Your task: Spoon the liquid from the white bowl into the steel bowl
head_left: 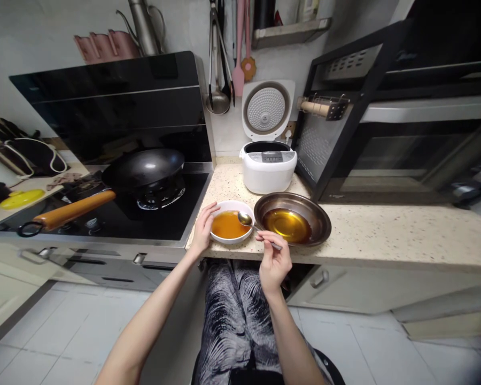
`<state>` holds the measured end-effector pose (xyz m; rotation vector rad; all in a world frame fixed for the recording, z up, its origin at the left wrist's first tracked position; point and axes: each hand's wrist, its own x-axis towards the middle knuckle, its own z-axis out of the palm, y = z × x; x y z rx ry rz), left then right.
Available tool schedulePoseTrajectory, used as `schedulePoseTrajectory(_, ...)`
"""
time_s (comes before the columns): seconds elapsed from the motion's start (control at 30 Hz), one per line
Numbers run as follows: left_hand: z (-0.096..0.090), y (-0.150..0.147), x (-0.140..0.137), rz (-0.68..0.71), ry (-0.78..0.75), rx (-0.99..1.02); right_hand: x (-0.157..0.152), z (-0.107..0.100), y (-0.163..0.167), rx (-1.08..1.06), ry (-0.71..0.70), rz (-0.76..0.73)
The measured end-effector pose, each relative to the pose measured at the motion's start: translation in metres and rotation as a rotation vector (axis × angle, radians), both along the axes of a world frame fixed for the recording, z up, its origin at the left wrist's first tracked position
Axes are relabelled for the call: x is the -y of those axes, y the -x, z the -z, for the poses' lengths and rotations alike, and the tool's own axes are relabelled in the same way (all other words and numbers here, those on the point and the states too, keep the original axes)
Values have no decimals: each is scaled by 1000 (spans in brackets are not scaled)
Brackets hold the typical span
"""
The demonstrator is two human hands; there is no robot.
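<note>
A white bowl [221, 239] with orange-amber liquid [229, 224] sits near the front edge of the counter. My left hand [202, 229] grips its left side, fingers over the rim. In my right hand [274, 262], the fingers are pinched round the handle of a metal spoon [245, 218]. The spoon's head is over the right part of the white bowl, and it looks wet with amber liquid. Just right of the white bowl stands a wide metal bowl [324, 216] with clear golden liquid [286, 224] in its bottom; my right hand is by its front rim.
An open white rice cooker [269, 171] stands behind the bowls. On the left, a black wok [144, 168] rests on the gas hob, its wooden handle [78, 211] pointing towards the front left. A dark rack with an oven [425, 155] stands at the right. Utensils [218, 101] hang on the wall.
</note>
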<state>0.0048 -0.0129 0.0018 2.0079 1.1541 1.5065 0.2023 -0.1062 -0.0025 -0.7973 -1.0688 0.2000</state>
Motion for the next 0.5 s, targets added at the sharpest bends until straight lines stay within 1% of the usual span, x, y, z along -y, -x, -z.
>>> schedulePoseTrajectory(0.2,0,0,0,-5,-4,15,0,-2,-11,-24,-26,74)
schedulePoseTrajectory(0.3,1,0,-1,-3,-4,20,-1,0,-20,17,-34,127)
schedulePoseTrajectory(0.5,2,0,-2,-6,-4,28,-4,3,-31,121,-33,181)
